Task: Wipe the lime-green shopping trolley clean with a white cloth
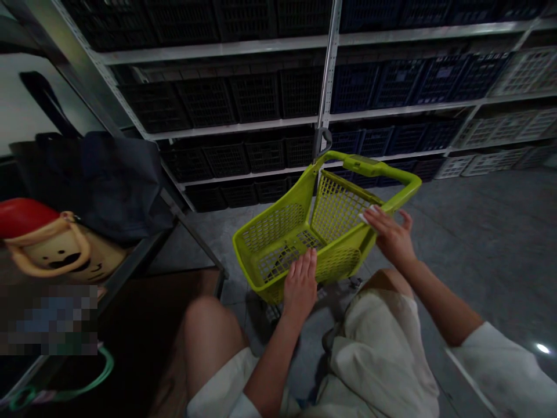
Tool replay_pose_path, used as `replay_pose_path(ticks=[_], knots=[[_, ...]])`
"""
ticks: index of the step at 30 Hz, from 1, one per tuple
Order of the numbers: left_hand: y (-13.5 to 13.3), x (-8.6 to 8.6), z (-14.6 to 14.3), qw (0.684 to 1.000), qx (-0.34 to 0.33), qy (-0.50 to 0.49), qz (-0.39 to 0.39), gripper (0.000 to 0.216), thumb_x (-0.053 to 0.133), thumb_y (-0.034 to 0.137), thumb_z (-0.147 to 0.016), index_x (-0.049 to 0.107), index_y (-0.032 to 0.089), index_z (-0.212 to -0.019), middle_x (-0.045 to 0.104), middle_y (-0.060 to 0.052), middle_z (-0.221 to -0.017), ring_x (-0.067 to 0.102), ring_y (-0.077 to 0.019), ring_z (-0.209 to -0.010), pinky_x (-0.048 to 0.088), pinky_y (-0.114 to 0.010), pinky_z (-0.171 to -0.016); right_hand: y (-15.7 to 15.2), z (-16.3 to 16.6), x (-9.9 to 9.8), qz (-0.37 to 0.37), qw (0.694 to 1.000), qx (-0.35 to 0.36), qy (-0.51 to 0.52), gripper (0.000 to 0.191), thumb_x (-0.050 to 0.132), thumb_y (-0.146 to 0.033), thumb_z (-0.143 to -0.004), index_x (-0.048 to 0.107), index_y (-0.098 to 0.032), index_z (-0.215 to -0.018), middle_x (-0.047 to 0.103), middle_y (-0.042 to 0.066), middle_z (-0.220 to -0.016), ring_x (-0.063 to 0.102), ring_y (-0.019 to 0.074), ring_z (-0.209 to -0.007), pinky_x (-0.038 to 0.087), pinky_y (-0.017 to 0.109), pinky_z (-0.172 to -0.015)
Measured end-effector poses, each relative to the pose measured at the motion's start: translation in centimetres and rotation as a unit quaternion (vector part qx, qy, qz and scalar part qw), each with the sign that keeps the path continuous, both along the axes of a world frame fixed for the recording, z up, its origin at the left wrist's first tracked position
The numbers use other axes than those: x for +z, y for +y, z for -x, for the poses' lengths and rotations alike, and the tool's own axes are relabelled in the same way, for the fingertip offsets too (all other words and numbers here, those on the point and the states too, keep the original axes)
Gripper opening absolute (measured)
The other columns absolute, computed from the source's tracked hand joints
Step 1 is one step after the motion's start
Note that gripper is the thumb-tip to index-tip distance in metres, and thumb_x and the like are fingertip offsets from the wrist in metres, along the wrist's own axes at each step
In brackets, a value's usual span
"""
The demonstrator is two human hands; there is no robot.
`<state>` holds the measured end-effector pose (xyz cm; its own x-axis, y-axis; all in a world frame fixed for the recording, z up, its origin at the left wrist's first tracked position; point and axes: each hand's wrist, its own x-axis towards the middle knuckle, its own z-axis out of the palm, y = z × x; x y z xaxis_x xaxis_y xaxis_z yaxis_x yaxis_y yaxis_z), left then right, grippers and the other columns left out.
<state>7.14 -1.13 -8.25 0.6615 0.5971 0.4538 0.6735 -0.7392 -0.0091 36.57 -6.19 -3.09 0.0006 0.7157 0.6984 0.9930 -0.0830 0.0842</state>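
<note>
A lime-green plastic shopping cart (272, 247) with mesh walls stands on the floor in front of my knees. My left hand (301, 284) lies with fingers stretched out on its near rim. At the rim below the handle (404, 188), my right hand (391, 235) presses a small white cloth or tissue (369, 213) against the plastic. Only bits of this white piece show at the fingertips; the rest is hidden under them. Inside the basket, a fold-up mesh panel (342, 206) leans near the handle end.
Metal shelves (243, 129) with black crates (256, 96), blue crates (398, 81) and white crates (524, 69) line the back. At left, a dark bag (113, 180) and a tan bag (65, 249) with a cartoon face sit on a table. Grey tiled floor (491, 232) extends right.
</note>
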Motion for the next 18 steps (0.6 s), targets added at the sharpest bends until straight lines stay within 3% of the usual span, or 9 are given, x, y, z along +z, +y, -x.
replay_pose_path(ticks=[2,4,7,10,12,15,18], knots=[[0.4,-0.1,0.4,1.000,-0.003,-0.002,-0.001,0.069,0.044,0.020,-0.093,0.023,0.013,-0.158,0.044,-0.008,-0.158,0.048,-0.0207,-0.136,0.039,-0.036,-0.113,0.3,-2.1,0.8,-0.034,0.999,-0.041,0.011,0.066,0.042,0.001,-0.078,0.055,-0.025,-0.137,0.062,0.008,-0.141,0.052,0.0244,-0.137,0.014,0.055,-0.116],[0.7,-0.2,0.7,1.000,-0.006,-0.011,0.000,0.068,0.043,0.020,-0.093,0.024,0.014,-0.158,0.045,-0.008,-0.157,0.048,-0.0200,-0.136,0.038,-0.036,-0.113,0.6,-1.3,0.6,-0.055,0.996,-0.064,0.032,0.066,0.044,-0.001,-0.078,0.054,-0.024,-0.139,0.062,0.010,-0.141,0.051,0.0262,-0.137,0.013,0.057,-0.115],[0.9,-0.3,0.9,0.999,-0.004,-0.031,0.007,0.068,0.042,0.018,-0.093,0.022,0.015,-0.158,0.045,-0.009,-0.157,0.047,-0.0207,-0.138,0.037,-0.038,-0.115,1.1,4.8,-1.2,-0.048,0.996,-0.046,0.060,0.070,0.046,0.000,-0.075,0.053,-0.024,-0.140,0.063,0.010,-0.139,0.051,0.0268,-0.137,0.009,0.057,-0.117],[1.3,0.0,1.3,0.999,-0.007,-0.040,0.020,0.068,0.043,0.016,-0.093,0.024,0.015,-0.158,0.047,-0.009,-0.155,0.047,-0.0212,-0.138,0.036,-0.039,-0.115,1.6,12.4,-3.3,0.022,0.996,0.039,0.076,0.074,0.044,0.002,-0.074,0.049,-0.025,-0.143,0.061,0.008,-0.143,0.051,0.0230,-0.137,0.007,0.052,-0.119],[1.8,0.2,1.8,0.999,-0.017,-0.035,0.020,0.067,0.043,0.015,-0.092,0.026,0.016,-0.157,0.049,-0.009,-0.154,0.048,-0.0205,-0.137,0.037,-0.038,-0.115,1.7,15.5,-3.9,0.041,0.993,0.084,0.076,0.074,0.044,0.001,-0.077,0.047,-0.027,-0.145,0.060,0.007,-0.144,0.050,0.0211,-0.138,0.007,0.050,-0.119],[2.7,0.5,3.0,0.999,-0.028,-0.026,0.011,0.065,0.044,0.015,-0.093,0.029,0.016,-0.156,0.052,-0.008,-0.152,0.050,-0.0195,-0.135,0.038,-0.037,-0.114,1.6,14.6,-3.1,0.065,0.989,0.121,0.047,0.075,0.042,0.002,-0.078,0.046,-0.029,-0.146,0.060,0.005,-0.144,0.051,0.0196,-0.137,0.007,0.049,-0.120],[3.6,0.5,4.3,0.999,-0.015,-0.031,0.008,0.062,0.045,0.015,-0.093,0.034,0.016,-0.154,0.054,-0.009,-0.149,0.052,-0.0202,-0.133,0.039,-0.036,-0.113,1.2,9.2,-1.1,0.033,0.996,0.080,0.018,0.074,0.041,0.003,-0.078,0.047,-0.030,-0.144,0.061,0.004,-0.143,0.053,0.0204,-0.135,0.007,0.052,-0.119]])
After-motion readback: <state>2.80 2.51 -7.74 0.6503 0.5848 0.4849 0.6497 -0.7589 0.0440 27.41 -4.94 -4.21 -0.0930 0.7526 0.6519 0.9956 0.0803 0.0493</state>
